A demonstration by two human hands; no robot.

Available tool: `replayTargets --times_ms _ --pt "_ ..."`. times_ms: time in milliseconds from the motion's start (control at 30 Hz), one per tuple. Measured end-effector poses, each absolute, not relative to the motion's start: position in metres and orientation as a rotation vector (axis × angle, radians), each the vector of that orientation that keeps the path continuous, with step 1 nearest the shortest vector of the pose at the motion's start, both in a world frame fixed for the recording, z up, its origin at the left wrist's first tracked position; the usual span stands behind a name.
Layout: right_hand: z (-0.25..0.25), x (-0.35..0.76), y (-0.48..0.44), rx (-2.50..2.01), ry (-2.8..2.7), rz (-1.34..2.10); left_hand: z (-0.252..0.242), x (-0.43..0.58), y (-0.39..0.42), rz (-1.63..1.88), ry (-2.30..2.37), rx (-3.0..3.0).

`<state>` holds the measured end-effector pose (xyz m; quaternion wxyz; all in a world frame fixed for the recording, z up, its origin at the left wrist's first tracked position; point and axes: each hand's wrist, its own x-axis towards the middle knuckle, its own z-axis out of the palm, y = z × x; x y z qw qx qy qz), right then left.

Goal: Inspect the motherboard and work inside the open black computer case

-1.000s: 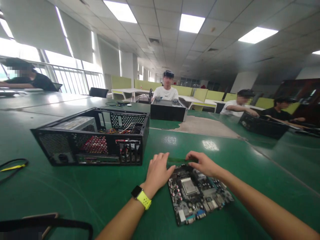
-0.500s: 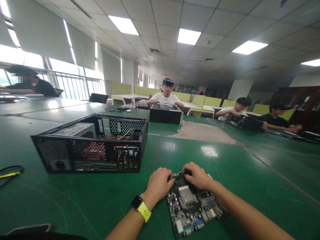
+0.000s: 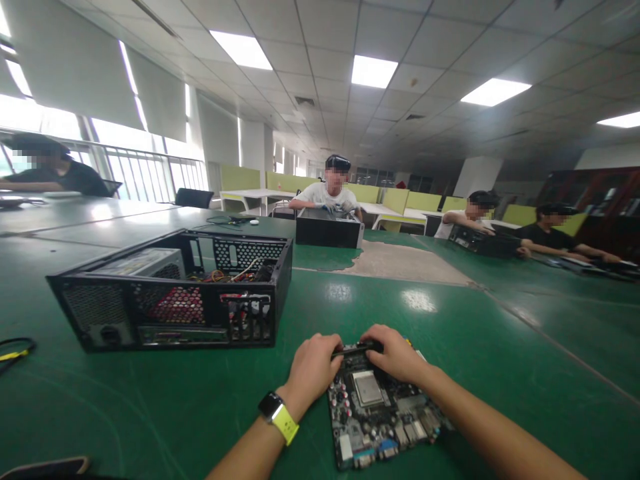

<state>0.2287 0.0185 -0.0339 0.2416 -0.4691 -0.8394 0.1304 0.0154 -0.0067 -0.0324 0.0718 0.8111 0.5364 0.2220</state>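
A motherboard [image 3: 367, 427] lies flat on the green table, its ports toward me and a silver square processor [image 3: 369, 389] near its middle. Across its far edge runs a thin dark memory stick [image 3: 351, 350], pinched at both ends. My left hand [image 3: 314, 365], below a watch with a yellow band, closes on the stick's left end. My right hand [image 3: 395, 353] is closed around its right end, hiding part of the board. Whether the stick sits in a slot or just above it, I cannot tell.
An open black computer case [image 3: 175, 293] with a power supply and loose cables stands on the left. A yellow-and-black cable [image 3: 17, 353] lies at the left edge. Across the table a person [image 3: 330, 197] works at another case [image 3: 330, 230]. More people sit at both sides.
The memory stick now shows as a dark bar between my fingers, where before it was mostly hidden. My hands barely moved. The person opposite has brought both hands onto their case.
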Motion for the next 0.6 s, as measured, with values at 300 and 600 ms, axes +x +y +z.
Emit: replayTargets --times_ms 300,600 --pt "-0.037 0.242 0.011 -1.468 -2.240 0.304 -0.038 0.013 0.000 0.691 1.587 2.438" --pt "-0.033 0.253 0.014 -1.498 -2.221 0.231 -0.037 0.012 0.001 0.680 1.579 2.438"
